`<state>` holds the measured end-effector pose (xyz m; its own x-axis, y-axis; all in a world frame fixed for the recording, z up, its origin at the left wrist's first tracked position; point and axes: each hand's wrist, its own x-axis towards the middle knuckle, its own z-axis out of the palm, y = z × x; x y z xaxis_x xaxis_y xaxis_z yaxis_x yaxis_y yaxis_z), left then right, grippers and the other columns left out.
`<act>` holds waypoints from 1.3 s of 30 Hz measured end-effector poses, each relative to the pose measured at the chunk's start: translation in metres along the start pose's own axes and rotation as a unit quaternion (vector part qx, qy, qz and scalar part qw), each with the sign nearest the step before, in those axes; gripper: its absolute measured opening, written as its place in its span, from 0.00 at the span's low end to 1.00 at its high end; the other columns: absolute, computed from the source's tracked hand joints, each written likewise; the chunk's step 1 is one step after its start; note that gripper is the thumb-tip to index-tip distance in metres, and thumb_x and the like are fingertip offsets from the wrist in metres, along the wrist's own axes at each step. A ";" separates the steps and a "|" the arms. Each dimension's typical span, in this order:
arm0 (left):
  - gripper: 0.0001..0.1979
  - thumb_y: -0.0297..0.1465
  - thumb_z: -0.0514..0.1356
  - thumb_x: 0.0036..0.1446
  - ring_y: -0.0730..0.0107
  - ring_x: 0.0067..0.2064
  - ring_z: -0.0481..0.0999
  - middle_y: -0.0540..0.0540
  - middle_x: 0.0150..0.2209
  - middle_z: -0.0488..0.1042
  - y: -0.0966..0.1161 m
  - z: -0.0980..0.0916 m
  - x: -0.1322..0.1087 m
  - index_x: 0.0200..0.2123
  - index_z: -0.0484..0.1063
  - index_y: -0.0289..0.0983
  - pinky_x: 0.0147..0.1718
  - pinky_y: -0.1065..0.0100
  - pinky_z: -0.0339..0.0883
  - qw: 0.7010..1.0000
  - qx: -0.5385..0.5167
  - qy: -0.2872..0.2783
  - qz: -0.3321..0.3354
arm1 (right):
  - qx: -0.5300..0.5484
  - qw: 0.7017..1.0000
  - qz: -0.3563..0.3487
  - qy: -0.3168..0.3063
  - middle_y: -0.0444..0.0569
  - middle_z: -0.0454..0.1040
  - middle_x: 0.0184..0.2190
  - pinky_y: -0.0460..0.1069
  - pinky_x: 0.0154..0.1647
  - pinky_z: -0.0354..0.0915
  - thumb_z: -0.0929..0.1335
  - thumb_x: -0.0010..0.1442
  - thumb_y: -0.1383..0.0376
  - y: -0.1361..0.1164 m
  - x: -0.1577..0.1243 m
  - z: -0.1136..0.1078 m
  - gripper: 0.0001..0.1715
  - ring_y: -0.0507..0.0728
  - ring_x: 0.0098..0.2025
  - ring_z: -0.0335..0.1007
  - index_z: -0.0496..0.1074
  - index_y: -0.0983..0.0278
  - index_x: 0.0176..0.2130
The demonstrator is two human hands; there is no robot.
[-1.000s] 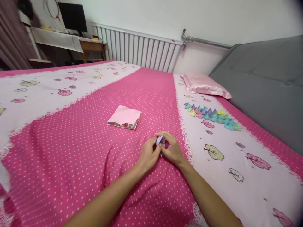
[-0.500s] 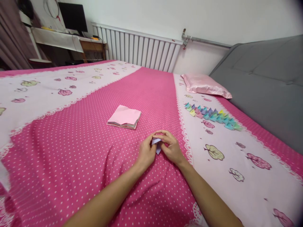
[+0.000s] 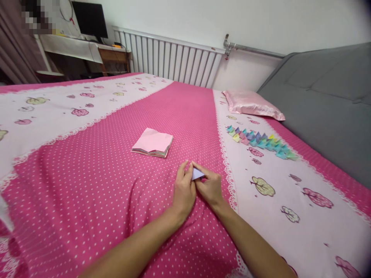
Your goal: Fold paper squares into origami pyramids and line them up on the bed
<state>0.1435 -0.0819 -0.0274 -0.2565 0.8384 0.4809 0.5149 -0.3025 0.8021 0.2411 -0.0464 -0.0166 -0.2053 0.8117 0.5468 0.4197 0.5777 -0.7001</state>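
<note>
A small folded lavender paper (image 3: pixel 197 174) is held between my two hands, a triangular face of it showing. My left hand (image 3: pixel 184 190) pinches its left edge, with the fingers pointing up and away. From the other side my right hand (image 3: pixel 211 187) grips it between thumb and fingers, hiding part of it. Beyond my hands, to the left, lies a stack of square paper (image 3: pixel 153 141) with a pink sheet on top. Off to the right stand several folded paper pieces (image 3: pixel 261 141) in rows, blue, purple, pink, green and yellow.
Everything rests on a bed with a pink dotted and white tree-print cover (image 3: pixel 116 173). A pink pillow (image 3: pixel 252 105) lies by the grey headboard (image 3: pixel 321 88). Behind stand a white radiator (image 3: pixel 168 56) and a desk (image 3: pixel 113 58) with a monitor (image 3: pixel 89 21).
The lavender paper has been turned, so that a triangular face now points right. My left hand has rotated more upright, and my right-hand fingers have drawn back from over the paper.
</note>
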 end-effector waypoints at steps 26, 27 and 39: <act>0.23 0.22 0.47 0.53 0.64 0.47 0.72 0.43 0.45 0.75 0.004 -0.004 0.005 0.53 0.66 0.34 0.49 0.61 0.63 0.978 -0.146 -0.080 -0.126 | -0.002 0.996 -0.032 0.085 0.46 0.74 0.29 0.50 0.33 0.70 0.67 0.51 0.69 0.000 0.000 0.000 0.07 0.55 0.31 0.71 0.71 0.61 0.34; 0.23 0.22 0.47 0.53 0.64 0.47 0.72 0.42 0.46 0.74 0.004 -0.003 0.005 0.53 0.66 0.33 0.49 0.60 0.63 0.977 -0.147 -0.073 -0.133 | -0.003 0.995 -0.038 0.089 0.46 0.74 0.28 0.50 0.32 0.69 0.67 0.51 0.69 0.000 0.000 0.000 0.06 0.54 0.31 0.71 0.71 0.61 0.33; 0.19 0.23 0.48 0.53 0.66 0.46 0.72 0.45 0.46 0.74 0.005 -0.003 0.010 0.47 0.70 0.35 0.48 0.64 0.63 0.955 -0.258 -0.081 -0.124 | -0.014 0.993 -0.100 0.053 0.49 0.72 0.40 0.53 0.42 0.69 0.63 0.54 0.72 0.001 0.001 -0.002 0.18 0.56 0.43 0.69 0.71 0.57 0.44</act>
<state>0.1409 -0.0770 -0.0174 -0.1676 0.9598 0.2253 -0.0271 -0.2329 0.9721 0.2433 -0.0448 -0.0158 -0.1931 0.6669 0.7197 0.4049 0.7223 -0.5606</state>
